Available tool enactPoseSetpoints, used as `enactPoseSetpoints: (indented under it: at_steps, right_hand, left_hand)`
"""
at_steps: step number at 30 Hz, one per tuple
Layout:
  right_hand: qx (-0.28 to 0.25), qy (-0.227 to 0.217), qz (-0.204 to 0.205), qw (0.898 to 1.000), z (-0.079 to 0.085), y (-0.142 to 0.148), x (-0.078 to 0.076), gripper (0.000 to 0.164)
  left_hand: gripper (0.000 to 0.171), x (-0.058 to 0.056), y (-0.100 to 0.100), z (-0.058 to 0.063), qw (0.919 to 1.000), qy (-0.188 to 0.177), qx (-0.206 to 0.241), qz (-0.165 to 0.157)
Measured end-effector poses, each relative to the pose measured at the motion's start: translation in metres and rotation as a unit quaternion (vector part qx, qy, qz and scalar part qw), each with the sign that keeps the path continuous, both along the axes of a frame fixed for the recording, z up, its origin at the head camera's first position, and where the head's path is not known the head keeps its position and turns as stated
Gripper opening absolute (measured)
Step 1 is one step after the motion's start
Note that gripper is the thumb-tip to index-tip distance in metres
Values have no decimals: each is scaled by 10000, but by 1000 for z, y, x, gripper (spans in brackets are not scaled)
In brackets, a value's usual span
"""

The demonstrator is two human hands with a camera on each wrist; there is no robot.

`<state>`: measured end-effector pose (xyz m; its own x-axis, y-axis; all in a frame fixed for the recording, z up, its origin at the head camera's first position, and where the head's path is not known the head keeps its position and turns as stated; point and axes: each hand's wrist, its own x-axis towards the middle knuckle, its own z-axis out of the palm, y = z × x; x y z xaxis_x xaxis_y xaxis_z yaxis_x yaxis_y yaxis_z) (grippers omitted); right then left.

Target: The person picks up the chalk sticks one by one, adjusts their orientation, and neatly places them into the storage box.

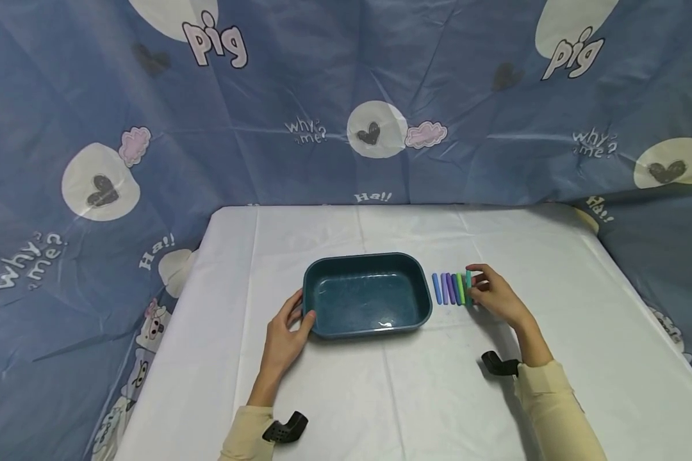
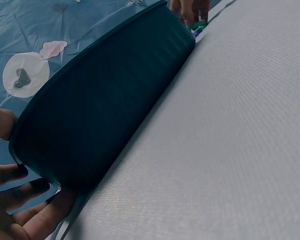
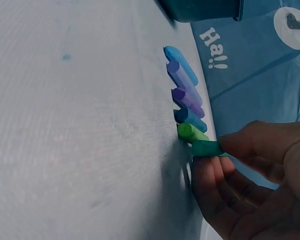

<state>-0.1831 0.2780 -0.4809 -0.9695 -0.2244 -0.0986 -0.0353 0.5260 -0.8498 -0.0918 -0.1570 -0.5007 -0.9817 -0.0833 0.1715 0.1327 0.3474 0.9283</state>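
Note:
A dark teal rectangular tub point(image 1: 369, 333) stands on the white-covered table. My left hand point(image 1: 284, 340) grips its left end, the thumb over the rim and the fingers against the outer wall point(image 2: 100, 105). To the right of the tub lies a row of chalk sticks: blue point(image 3: 182, 64), lavender point(image 3: 185, 82), purple point(image 3: 187, 101), dark blue point(image 3: 191, 119) and lime green point(image 3: 192, 132). At the right end of this row, my right hand point(image 1: 497, 299) pinches a teal-green chalk stick point(image 3: 206, 148) between thumb and fingers, close beside the lime one.
The table's white cloth point(image 1: 346, 397) has a few faint bluish smudges near the chalk. A blue printed curtain point(image 1: 300, 83) hangs behind the table and along its sides. Each forearm wears a black wrist camera point(image 1: 499, 363).

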Motion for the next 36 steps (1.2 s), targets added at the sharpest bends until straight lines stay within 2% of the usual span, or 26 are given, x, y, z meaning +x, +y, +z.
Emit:
enactPoseSetpoints:
  at_steps: [8,14,16,17,24,30,36]
  right_hand:
    - [-231,401,-62,9989,9,-5,-2,52]
    - [-344,362,-48,9987,21,-15,-3,52]
    - [-393,333,-46,9987,24,-18,-3,51]
    - [-412,320,-48,9986,25,-20,-3,51]
    - [-454,320,-59,9984,26,-24,-3,51]
    - [-557,267,-56,9981,28,-29,-4,51]
    - [-650,245,-9,9976,31,-36,-4,52]
  left_hand:
    - [54,1,2,4,10000,63,1,32]
    - [54,11,6,33,9998,-32,161,-120]
    - [53,13,6,38,9997,-79,184,-145]
    - [54,11,5,34,9998,-39,128,-148]
    - [53,9,7,32,9998,-126,159,-92]
    - [53,2,3,6,9997,-183,146,120]
    - [52,2,2,1,9997,-119,166,165]
